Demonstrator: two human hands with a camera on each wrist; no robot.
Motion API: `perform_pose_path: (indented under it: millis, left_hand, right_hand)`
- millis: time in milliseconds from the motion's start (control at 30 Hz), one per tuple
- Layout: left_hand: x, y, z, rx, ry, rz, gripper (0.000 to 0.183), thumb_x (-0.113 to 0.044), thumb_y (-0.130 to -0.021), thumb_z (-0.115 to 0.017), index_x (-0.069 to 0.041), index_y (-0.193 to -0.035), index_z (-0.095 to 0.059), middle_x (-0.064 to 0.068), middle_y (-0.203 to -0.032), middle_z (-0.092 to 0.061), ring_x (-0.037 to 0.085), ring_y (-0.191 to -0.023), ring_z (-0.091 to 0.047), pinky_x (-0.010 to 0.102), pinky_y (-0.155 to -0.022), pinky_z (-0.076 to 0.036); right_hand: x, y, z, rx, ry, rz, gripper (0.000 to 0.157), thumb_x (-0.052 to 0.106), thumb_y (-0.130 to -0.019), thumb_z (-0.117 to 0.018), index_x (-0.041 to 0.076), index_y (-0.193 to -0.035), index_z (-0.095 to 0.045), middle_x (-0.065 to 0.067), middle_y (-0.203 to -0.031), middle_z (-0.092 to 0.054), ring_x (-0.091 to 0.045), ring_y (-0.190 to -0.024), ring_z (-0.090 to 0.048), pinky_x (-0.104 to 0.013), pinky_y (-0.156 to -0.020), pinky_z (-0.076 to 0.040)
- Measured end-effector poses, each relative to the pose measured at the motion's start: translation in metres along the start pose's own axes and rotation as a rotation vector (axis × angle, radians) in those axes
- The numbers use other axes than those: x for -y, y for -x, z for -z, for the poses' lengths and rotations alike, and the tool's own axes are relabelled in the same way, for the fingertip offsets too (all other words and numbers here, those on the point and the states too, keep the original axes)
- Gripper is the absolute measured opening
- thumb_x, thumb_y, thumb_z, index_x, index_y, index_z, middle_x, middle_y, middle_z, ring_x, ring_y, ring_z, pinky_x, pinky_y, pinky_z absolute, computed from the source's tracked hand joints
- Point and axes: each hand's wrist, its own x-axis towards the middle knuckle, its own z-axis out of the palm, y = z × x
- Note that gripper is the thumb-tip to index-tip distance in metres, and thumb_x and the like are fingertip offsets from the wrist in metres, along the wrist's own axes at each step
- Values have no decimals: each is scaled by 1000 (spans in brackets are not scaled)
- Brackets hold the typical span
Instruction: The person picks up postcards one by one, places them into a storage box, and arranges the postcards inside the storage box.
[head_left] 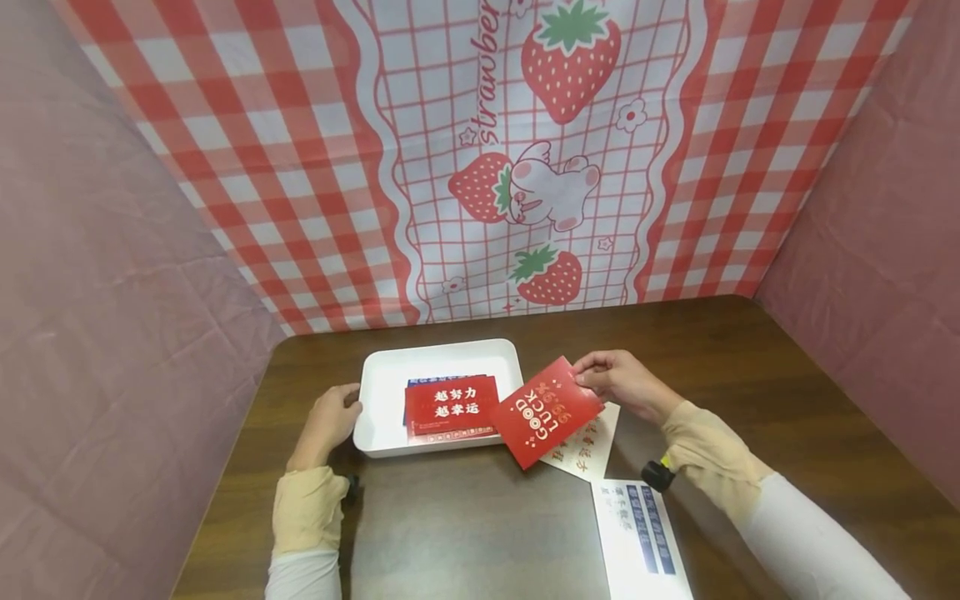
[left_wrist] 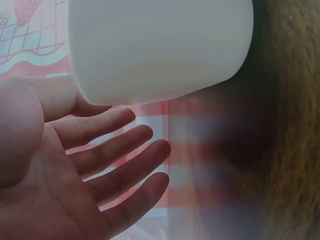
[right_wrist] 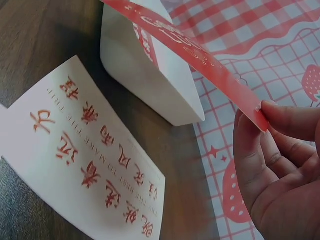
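Observation:
My right hand (head_left: 624,382) pinches the corner of a red "GOOD LUCK" card (head_left: 543,412) between thumb and fingers. The card is held tilted, overlapping the right end of a white tray (head_left: 375,427) in the head view. My left hand (head_left: 330,421) is at the tray's left side, its thumb right at the wall and its other fingers (left_wrist: 125,157) loosely extended below. Inside the tray, a red card (head_left: 452,407) with white characters lies over another reddish card and a blue one, both mostly covered.
A cream card (head_left: 592,450) with orange-red characters lies on the brown table (head_left: 465,517), partly under the held card in the head view. Nearer me is a white card (head_left: 637,542) with blue bands. A strawberry-print cloth (head_left: 525,275) hangs behind the table.

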Motion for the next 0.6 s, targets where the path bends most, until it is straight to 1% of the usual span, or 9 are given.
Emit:
perform_pose_path:
  millis: [133,367,600]
  left_hand:
    - [0,0,0,1,-9,0,45,-12,-94,-47,6,-136,-51,32,-138,-50,47,-130,-46,58,-109,-37]
    - [1,0,0,2,-18,-10,44,-10,-94,-47,7,-135,-52,31,-132,-55,46,-125,-51,57,-105,-40]
    - [0,-2,-1,1,-11,-13,46,-10,-93,-47,6,-137,-50,29,-132,-56,44,-124,-53,56,-105,-41]
  right_hand:
    - [5,-2,-4,-6,-45,1,30,10,-91,-63,-8,-115,-56,-3,-93,-67,-15,-77,-66,-29,-69,-58]
    - [8,-8,-11,-3,-102,35,26,5,-92,-59,-9,-113,-53,1,-84,-67,-10,-70,-65,-25,-63,-56]
    - [7,-9,-15,-36,-147,33,25,4,-92,-58,-6,-114,-54,3,-83,-66,-8,-69,-64,-24,-63,-55]
